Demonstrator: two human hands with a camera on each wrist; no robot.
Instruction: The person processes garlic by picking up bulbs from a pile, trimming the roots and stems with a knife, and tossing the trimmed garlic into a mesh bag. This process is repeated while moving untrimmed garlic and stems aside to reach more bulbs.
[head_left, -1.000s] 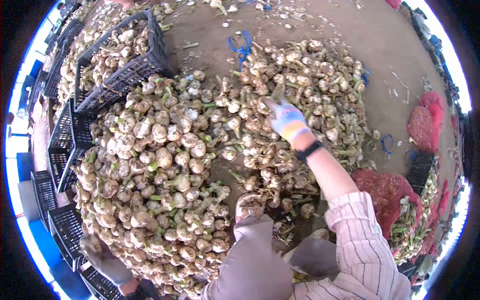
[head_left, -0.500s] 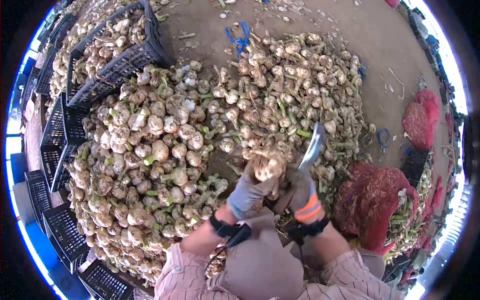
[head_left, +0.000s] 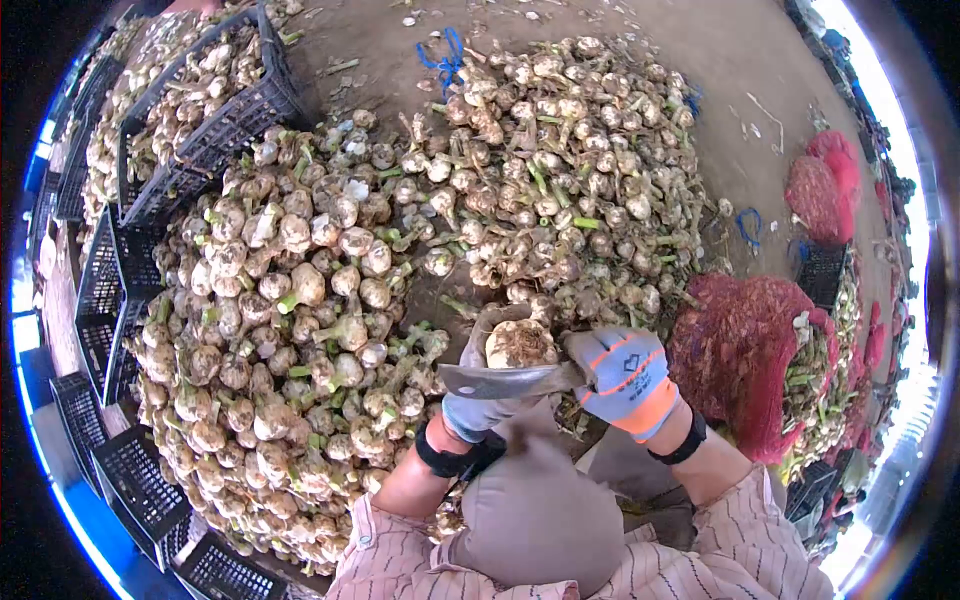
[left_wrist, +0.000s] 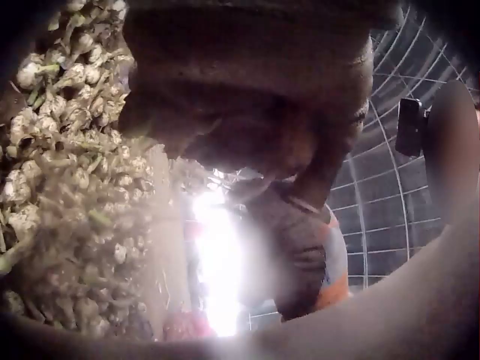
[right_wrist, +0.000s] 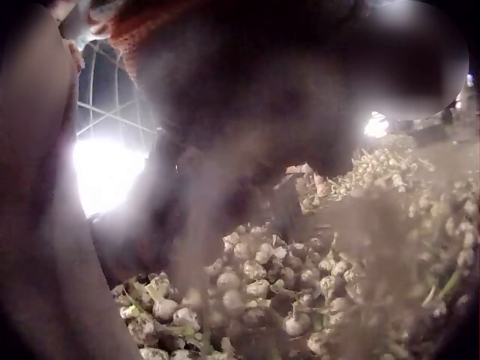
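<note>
Close above the lap, my gloved left hand (head_left: 484,412) holds a garlic bulb (head_left: 521,344), its brown root side turned up. My right hand (head_left: 625,372), in a grey glove with orange bands, grips a knife (head_left: 500,381) by its handle. The wide curved blade lies level across the near side of the bulb and covers part of the left fingers. In the left wrist view, the right-hand glove (left_wrist: 300,251) shows beside the dark, shaded left hand. Blur and shadow hide most of the right hand in the right wrist view.
A large heap of trimmed garlic (head_left: 270,340) lies to the left, and stemmed garlic (head_left: 590,170) is piled ahead. Black crates (head_left: 195,150) line the left side, one filled with garlic. A red mesh sack (head_left: 740,350) sits at the right, near blue twine (head_left: 748,227).
My right hand has come back from the far pile, and my left hand has moved in from the lower left. The knife blade has swung from pointing up and away to lying across the garlic bulb.
</note>
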